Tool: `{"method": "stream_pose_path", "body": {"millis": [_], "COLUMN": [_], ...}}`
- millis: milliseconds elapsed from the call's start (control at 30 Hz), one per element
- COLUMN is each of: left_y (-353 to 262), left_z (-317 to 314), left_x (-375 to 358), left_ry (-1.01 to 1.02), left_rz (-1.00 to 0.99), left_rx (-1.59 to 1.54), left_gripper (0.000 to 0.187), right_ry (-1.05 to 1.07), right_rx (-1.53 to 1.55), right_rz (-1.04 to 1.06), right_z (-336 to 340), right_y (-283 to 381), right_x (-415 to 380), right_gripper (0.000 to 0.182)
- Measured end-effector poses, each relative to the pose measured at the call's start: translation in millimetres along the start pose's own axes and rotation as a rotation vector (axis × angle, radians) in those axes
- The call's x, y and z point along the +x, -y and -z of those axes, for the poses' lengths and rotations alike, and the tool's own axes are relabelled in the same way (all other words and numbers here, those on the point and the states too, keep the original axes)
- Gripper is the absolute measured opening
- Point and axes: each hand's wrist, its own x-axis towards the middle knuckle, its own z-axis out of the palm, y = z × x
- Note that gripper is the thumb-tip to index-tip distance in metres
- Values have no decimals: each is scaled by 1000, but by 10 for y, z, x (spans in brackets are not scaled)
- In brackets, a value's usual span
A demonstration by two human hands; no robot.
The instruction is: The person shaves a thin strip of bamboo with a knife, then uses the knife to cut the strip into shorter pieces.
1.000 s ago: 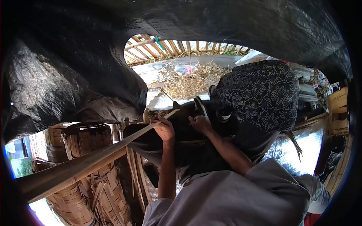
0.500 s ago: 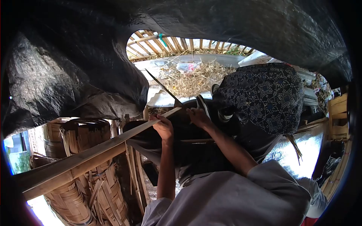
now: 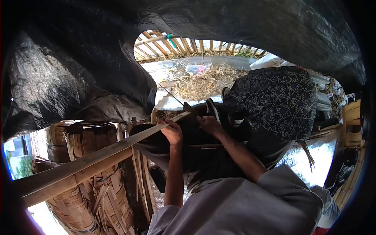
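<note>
A long split bamboo strip point(image 3: 98, 156) slants from the lower left to its pale cut end, in front of my body. My left hand point(image 3: 172, 131) is closed around it just short of that end. In my right hand point(image 3: 210, 125) is a long dark-bladed knife point(image 3: 189, 110); most of its handle is hidden by my fingers. The blade points up and to the left, its wider part right at the end of the bamboo and overlapping it in this view.
Woven bamboo baskets point(image 3: 90, 141) stand at the left under the strip. Dark plastic sheeting point(image 3: 78, 66) hangs over the left and top. A dark patterned cloth point(image 3: 274, 102) lies at the right. Dry straw point(image 3: 213, 80) covers ground ahead, before a bamboo fence point(image 3: 188, 45).
The knife has turned in my right hand, so its blade looks shorter and its tip sits lower. My left hand keeps its hold on the bamboo strip, nearly unmoved.
</note>
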Motion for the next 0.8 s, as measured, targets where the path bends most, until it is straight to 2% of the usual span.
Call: {"method": "stream_pose_path", "body": {"millis": [100, 167, 300, 367, 400, 500, 567, 700, 767, 800], "left_y": [-3, 0, -59, -19, -12, -90, -86, 2, -4, 1], "left_z": [5, -5, 25, -9, -28, 52, 31, -30, 1, 29], "left_x": [11, 41, -9, 11, 93, -22, -32, -92, -87, -84], "left_ry": [17, -67, 37, -81, -93, -35, 76, -32, 3, -7], "left_rz": [72, -76, 90, -51, -71, -17, 197, 104, 258, 252], "left_rx": [-29, 60, 31, 106, 105, 41, -127, -126, -298, -300], "left_gripper": [22, 15, 11, 7, 7, 1, 5, 7, 7, 7], "right_ry": [-110, -37, -24, 8, -7, 63, 39, 33, 46, 39], "right_rx": [137, 188, 143, -112, -100, -93, -78, -25, -21, -22], "right_rz": [86, 199, 113, -4, 9, -36, -64, -63, -49, -40], "right_z": [17, 85, -34, -286, -208, -119, -78, -98, -35, -16], "right_y": [142, 238, 71, -349, -288, -312, -279, -333, -304, -281], "right_x": [41, 66, -57, 65, 106, -14, -25, 12, -2, -8], "right_gripper": [59, 54, 54, 55, 55, 58, 58, 59, 61, 61]}}
